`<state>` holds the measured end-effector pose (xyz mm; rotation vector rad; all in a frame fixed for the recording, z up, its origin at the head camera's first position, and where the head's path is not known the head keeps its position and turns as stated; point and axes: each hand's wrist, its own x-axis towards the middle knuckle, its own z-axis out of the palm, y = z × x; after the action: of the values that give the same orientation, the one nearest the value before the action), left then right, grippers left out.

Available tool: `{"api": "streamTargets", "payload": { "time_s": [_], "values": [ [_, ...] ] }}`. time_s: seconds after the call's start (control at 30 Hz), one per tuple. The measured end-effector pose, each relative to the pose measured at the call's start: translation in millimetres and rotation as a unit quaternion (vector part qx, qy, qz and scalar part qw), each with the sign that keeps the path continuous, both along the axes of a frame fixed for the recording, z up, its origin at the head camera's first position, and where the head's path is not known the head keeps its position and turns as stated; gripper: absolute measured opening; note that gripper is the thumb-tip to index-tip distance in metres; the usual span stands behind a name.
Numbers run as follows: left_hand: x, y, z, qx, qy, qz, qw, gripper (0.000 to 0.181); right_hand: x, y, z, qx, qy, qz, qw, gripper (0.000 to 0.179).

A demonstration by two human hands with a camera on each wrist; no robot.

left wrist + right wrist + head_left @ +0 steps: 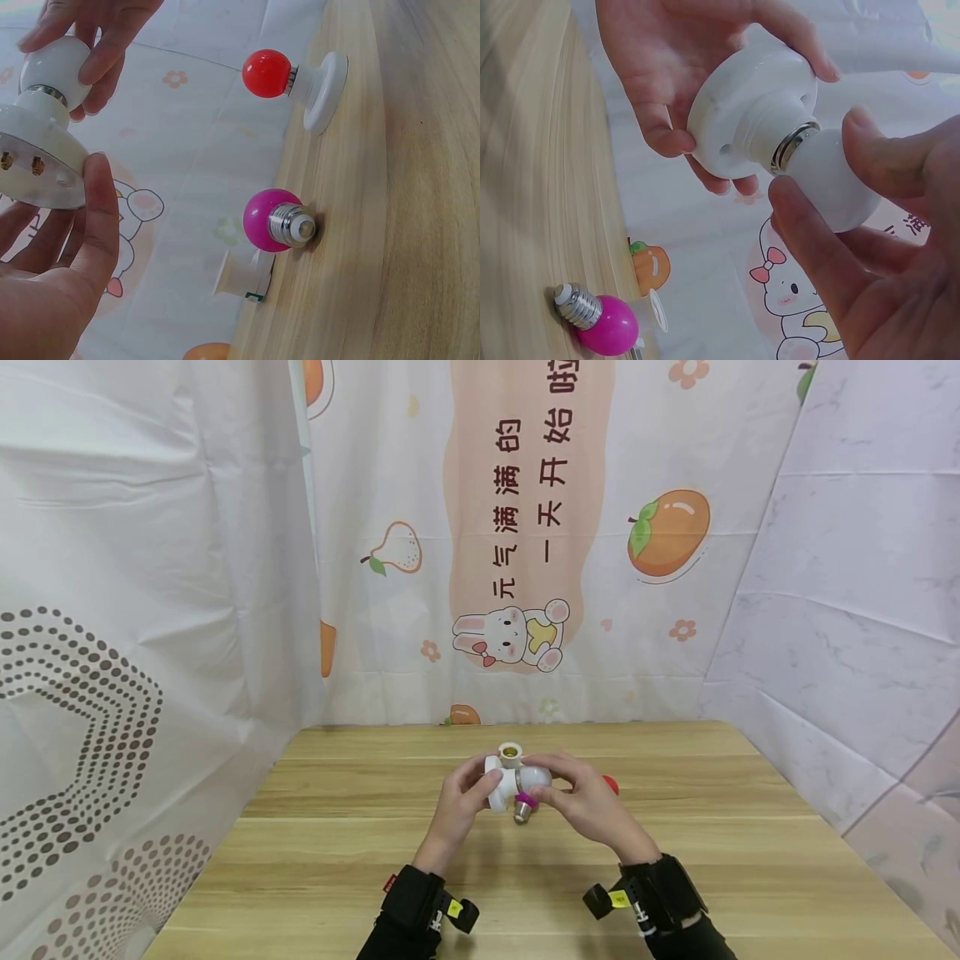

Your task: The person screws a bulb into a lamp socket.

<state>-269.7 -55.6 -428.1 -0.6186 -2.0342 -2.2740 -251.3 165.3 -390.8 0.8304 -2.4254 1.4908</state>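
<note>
Above the table my left hand (462, 797) grips a white lamp holder (742, 105) by the rim of its round base. A white light bulb (832, 180) sits in the holder's socket, a narrow band of its metal thread showing. My right hand (588, 797) pinches the bulb's globe between thumb and fingers. In the left wrist view, two brass terminals show on the underside of the base. Below the hands a magenta bulb (266, 220) lies loose on the table, its metal screw cap bare.
A red bulb (267, 73) stands in another white lamp holder (328, 94), to the right of the hands. Behind the magenta bulb is a third white holder (511, 752) with an open socket. The wooden table (337, 843) ends at a printed curtain (390, 635).
</note>
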Motion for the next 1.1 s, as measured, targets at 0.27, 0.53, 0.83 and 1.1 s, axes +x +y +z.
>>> {"api": "streamTargets", "payload": {
  "time_s": [0.27,0.53,0.83,1.1],
  "values": [
    [0.4,0.1,0.2,-0.006,0.005,0.001,1.0,0.044,0.9,-0.4,1.7,-0.001,-0.02,-0.006,0.9998,0.038],
    [0.5,0.2,-0.6,-0.013,0.009,0.001,0.9999,0.046,-0.1,-2.2,0.4,-0.025,-0.062,0.004,0.9977,0.039],
    [-0.6,-0.6,-2.0,-0.022,0.012,0.0,0.9997,0.045,-1.2,-2.0,0.0,-0.054,-0.096,0.019,0.9938,0.039],
    [-1.7,-0.8,-3.7,-0.026,0.026,-0.009,0.9993,0.045,-0.6,-3.2,1.1,-0.075,-0.131,0.011,0.9884,0.039]
  ]
}}
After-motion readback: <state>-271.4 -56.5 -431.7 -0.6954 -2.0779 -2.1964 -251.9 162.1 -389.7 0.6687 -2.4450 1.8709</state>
